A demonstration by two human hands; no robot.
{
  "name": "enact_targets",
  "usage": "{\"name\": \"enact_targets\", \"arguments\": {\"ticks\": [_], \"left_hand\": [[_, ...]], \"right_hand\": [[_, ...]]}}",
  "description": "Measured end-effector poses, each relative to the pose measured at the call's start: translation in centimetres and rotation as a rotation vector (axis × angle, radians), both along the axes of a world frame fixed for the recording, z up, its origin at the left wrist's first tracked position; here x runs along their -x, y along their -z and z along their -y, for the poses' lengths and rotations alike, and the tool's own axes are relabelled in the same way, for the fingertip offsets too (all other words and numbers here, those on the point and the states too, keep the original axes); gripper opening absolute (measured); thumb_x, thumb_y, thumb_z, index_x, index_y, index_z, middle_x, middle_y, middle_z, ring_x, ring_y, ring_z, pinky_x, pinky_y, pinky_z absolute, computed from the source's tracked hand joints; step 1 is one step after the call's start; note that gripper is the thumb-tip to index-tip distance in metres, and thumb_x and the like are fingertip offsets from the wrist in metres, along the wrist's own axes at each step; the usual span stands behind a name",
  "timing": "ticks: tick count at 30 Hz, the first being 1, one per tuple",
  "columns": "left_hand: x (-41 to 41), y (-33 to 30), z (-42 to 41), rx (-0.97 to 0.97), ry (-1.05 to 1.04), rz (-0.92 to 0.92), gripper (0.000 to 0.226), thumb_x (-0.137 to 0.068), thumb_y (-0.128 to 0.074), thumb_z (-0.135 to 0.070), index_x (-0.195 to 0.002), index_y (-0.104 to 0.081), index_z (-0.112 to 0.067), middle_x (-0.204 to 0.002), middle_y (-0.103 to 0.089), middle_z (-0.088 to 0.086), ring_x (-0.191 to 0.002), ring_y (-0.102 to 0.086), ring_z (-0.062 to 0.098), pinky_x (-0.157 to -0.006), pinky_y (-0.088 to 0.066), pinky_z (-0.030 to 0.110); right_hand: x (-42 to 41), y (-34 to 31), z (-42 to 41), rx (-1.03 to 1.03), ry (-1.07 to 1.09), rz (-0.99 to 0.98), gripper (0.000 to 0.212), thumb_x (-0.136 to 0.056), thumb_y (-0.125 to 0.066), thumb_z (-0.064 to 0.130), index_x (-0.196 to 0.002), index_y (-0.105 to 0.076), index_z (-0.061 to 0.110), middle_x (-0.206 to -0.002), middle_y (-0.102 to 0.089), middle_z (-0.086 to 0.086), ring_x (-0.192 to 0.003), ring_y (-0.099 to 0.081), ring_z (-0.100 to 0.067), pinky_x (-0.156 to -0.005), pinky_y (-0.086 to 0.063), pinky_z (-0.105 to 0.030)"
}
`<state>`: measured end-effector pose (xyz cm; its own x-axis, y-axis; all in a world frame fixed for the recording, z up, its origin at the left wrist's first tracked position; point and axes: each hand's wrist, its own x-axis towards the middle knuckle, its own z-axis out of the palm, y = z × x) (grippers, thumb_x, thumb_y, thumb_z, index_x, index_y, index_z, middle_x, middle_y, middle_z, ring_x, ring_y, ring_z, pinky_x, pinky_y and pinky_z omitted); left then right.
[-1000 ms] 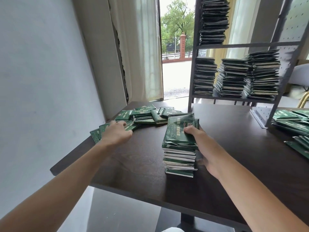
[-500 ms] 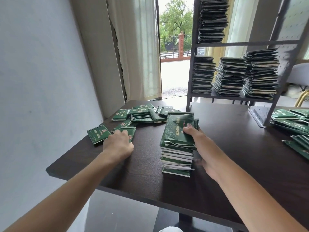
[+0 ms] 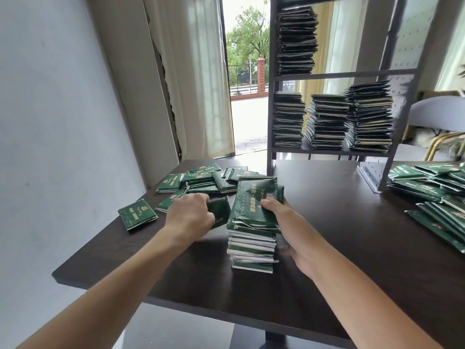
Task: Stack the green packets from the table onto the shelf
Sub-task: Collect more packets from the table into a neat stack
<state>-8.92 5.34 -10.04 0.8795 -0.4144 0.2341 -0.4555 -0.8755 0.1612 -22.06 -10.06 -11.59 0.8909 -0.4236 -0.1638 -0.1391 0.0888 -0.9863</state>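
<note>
So the person is building a pile on the table before it goes up on the shelf. Left hand has its fingers curled round a single green packet, held just beside the pile at its 9 o'clock. Right hand is wrapped around the pile of packets from the 3 o'clock side, thumb pressed down on the top one, steadying it.

Best way to do this bit, imo: bring that packet in flat, square it with the top one, and keep the right hand clamped so the tower doesn't slide, since the wrappers look slick and the upper ones already sit a bit skewed.

Loose packets lie scattered at 11 o'clock from the pile, one stray packet out at 9, and another heap at 3 o'clock.

The shelf at 1 o'clock already holds three stacks on the lower level and one tall stack on the level above
</note>
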Motion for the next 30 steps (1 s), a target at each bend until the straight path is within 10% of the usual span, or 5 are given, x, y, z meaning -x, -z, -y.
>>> {"name": "enact_targets", "arguments": {"ticks": [5, 8, 17, 23, 30], "left_hand": [[-1.6, -1.5, -0.5, 0.366, 0.057, 0.244, 0.017, -0.085, -0.065, -0.012, -0.099, -0.075, -0.014, -0.101, -0.063, 0.012, -0.093, -0.061, 0.033, -0.084, -0.050, 0.040], [-2.8, -2.6, -0.5, 0.580, 0.136, 0.268, 0.028, -0.086, -0.069, 0.000, -0.093, -0.077, -0.026, -0.109, -0.057, 0.008, -0.104, -0.057, 0.024, -0.089, -0.042, 0.017], [-0.4, -5.1, 0.7, 1.331, 0.531, -0.485, 0.060, -0.085, -0.051, 0.025, -0.073, -0.079, -0.026, -0.099, -0.073, 0.001, -0.091, -0.069, 0.019, -0.074, -0.063, 0.028], [-0.2, -4.0, 1.1, 1.049, 0.493, -0.781, 0.053, -0.090, -0.044, 0.015, -0.084, -0.082, -0.021, -0.115, -0.074, 0.008, -0.111, -0.063, 0.031, -0.097, -0.051, 0.049], [1.2, -4.1, 1.7, 0.998, 0.433, -0.626, 0.012, -0.100, -0.055, -0.004, -0.101, -0.062, -0.012, -0.084, -0.073, -0.001, -0.073, -0.069, 0.011, -0.059, -0.054, 0.019]], "right_hand": [[0.1, -0.2, 0.0, 0.010, 0.011, -0.022, 0.040, -0.091, -0.056, 0.053, -0.128, -0.059, 0.038, -0.120, -0.069, 0.004, -0.118, -0.061, -0.022, -0.110, -0.040, -0.048], [0.2, -0.6, -0.1, 0.027, 0.010, -0.047, 0.051, -0.087, -0.055, 0.059, -0.133, -0.055, 0.037, -0.128, -0.064, 0.003, -0.124, -0.056, -0.023, -0.114, -0.036, -0.051], [0.3, -0.9, 0.0, 0.029, 0.009, -0.045, 0.053, -0.096, -0.054, 0.052, -0.145, -0.042, 0.037, -0.138, -0.055, 0.003, -0.130, -0.048, -0.023, -0.117, -0.030, -0.053], [0.8, -1.4, 0.1, -0.038, -0.012, -0.011, 0.055, -0.099, -0.046, 0.053, -0.151, -0.035, 0.037, -0.155, -0.040, 0.004, -0.140, -0.038, -0.024, -0.119, -0.025, -0.051], [0.1, -1.2, 0.2, -0.048, 0.041, -0.023, 0.099, -0.063, -0.031, 0.083, -0.151, -0.028, 0.038, -0.161, -0.034, 0.001, -0.145, -0.035, -0.028, -0.113, -0.028, -0.057]]}}
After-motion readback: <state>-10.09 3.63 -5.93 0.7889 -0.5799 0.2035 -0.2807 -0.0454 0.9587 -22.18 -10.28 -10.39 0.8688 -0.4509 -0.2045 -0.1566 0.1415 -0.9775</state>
